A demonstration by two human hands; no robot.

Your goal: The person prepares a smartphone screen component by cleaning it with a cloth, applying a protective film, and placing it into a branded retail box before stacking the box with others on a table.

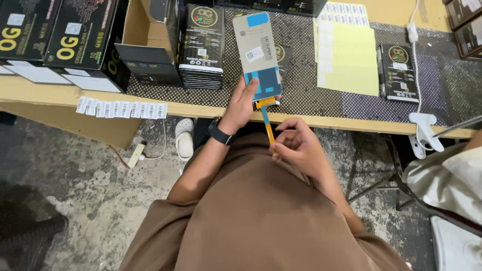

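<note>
Holding the phone display panel [258, 55] upright over the desk edge [201, 109], my left hand [242, 103] clasps its lower side edge while my right hand [296, 145] pinches the orange flex cable [268, 125] hanging below. I judge it light, stiff, fragile; edges are safest, and the ribbon tears easily.
</note>
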